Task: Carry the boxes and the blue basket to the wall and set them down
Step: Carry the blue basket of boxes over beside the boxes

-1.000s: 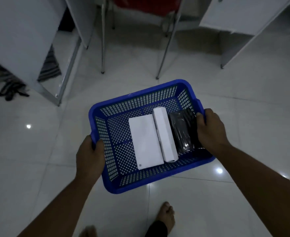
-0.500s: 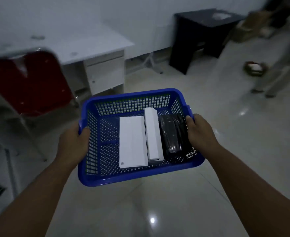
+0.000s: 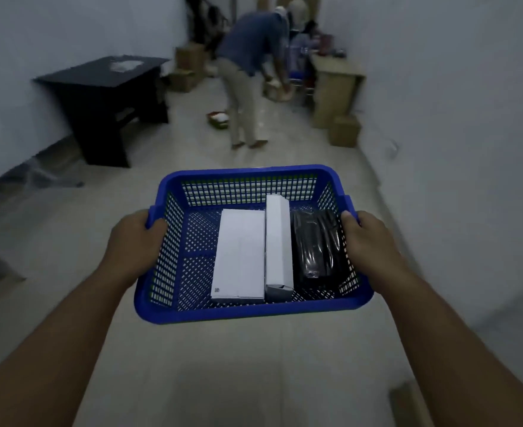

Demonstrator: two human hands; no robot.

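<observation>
Head view: blue basket (image 3: 248, 309) held level in mid-air above the pale floor (image 3: 223, 365), carried at both short ends. Left hand (image 3: 134, 241) clamped on the left rim, fingers curled under and hidden; right hand (image 3: 368, 241) clamped on the right rim, thumb tip showing over the edge. Inside, on the perforated bottom, three things side by side and touching: flat white box (image 3: 238, 257) at the left, narrow white box (image 3: 278, 241) standing on its long edge in the middle, black shiny-wrapped package (image 3: 318, 241) at the right against the wall of the basket. Small dark printed square at the near left corner of the flat white box, too small to read. Left part of the basket bottom bare.

Beyond, blurred: black surface (image 3: 109, 87) against the left wall, another person (image 3: 248, 66) bent over at the far end of the corridor, cardboard boxes (image 3: 343, 131) along the right wall (image 3: 454, 87), a small tray-like item on the floor, unclear. Forearms cut off at the lower edge.
</observation>
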